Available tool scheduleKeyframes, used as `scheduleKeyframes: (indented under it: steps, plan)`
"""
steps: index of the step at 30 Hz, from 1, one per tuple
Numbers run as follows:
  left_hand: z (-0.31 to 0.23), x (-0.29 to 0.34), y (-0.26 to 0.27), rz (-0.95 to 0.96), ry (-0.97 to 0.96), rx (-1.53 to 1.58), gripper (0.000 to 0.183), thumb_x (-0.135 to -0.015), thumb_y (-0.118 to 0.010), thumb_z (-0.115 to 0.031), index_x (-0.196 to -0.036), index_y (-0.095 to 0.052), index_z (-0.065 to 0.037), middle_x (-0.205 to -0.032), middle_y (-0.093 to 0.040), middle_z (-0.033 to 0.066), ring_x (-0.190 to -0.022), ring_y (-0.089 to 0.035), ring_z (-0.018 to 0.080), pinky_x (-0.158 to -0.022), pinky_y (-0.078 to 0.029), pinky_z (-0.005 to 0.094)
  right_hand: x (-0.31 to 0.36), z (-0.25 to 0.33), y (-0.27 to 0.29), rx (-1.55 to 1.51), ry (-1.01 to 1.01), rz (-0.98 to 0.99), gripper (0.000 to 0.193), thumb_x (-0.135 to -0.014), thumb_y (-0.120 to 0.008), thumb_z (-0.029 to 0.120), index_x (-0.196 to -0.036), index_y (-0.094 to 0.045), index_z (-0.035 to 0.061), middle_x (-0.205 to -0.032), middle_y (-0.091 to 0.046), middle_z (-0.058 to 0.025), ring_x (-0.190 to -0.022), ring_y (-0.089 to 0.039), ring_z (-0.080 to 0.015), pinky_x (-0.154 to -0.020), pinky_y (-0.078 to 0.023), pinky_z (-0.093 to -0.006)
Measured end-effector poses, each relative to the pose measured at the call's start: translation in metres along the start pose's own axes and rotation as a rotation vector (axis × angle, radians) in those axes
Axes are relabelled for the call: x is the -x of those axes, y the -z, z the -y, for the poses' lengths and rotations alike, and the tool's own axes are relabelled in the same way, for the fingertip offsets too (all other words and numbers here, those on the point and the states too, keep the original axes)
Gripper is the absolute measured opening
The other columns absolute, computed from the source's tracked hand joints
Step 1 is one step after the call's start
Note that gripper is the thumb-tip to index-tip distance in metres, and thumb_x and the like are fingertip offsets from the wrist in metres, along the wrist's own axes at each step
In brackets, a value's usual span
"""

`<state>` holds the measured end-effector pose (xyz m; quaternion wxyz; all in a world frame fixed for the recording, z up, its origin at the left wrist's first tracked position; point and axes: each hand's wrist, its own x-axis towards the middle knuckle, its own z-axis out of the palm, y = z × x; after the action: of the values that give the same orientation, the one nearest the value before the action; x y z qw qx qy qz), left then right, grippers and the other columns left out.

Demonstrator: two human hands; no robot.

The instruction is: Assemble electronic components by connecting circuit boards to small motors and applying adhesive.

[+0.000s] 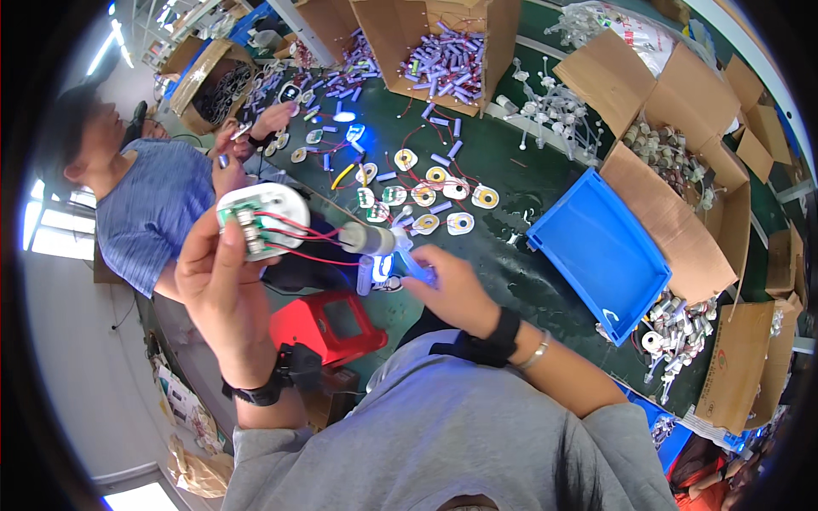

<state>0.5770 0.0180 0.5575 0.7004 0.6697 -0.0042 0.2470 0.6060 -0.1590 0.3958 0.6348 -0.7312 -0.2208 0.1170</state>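
My left hand [220, 277] is raised and closed on a round white plastic housing [288, 204], with a green circuit board [247, 228] facing up. Red wires run from the board to a pale grey cylindrical motor [368, 239]. Just beneath the motor shows a purple cylindrical battery [365, 277], beside a bright blue-white light. My right hand [460, 296] pinches a translucent, bluish plastic piece [415, 267] at the motor's end. Whether that piece is joined to the motor, I cannot tell.
Several wired white discs [424, 196] lie on the green table. Beyond stands a cardboard box of purple batteries [447, 64]. A blue tray [588, 255] and open cartons [673, 221] with parts are at right. Below my left hand stands a red stool [328, 328]; a co-worker [162, 196] works at left.
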Motion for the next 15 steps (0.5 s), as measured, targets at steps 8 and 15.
scheduleKeyframes:
  steps: [8,15]
  plan:
    - [0.007,0.005,0.05,0.08,0.032,0.024,0.026,-0.085,-0.046,-0.009,-0.105,-0.047,0.007,-0.093,-0.056,0.014,-0.082,-0.057,0.0184,-0.072,-0.047,0.0311,0.022,0.075,0.08,-0.184,0.252,-0.16,0.024,-0.068,-0.066,0.012,-0.087,-0.055,0.0026,-0.082,-0.057,-0.0082,-0.071,-0.056,-0.0196,-0.061,-0.044,-0.0268]
    - [0.014,0.021,0.051,0.09,0.002,-0.141,0.027,-0.077,-0.057,-0.014,-0.095,-0.053,0.006,-0.09,-0.054,0.0094,-0.072,-0.052,0.0134,-0.066,-0.042,0.0239,0.071,0.161,0.1,0.146,0.869,0.066,0.036,-0.064,-0.073,0.021,-0.09,-0.054,0.0028,-0.097,-0.056,-0.0118,-0.077,-0.059,-0.0267,-0.067,-0.048,-0.0361]
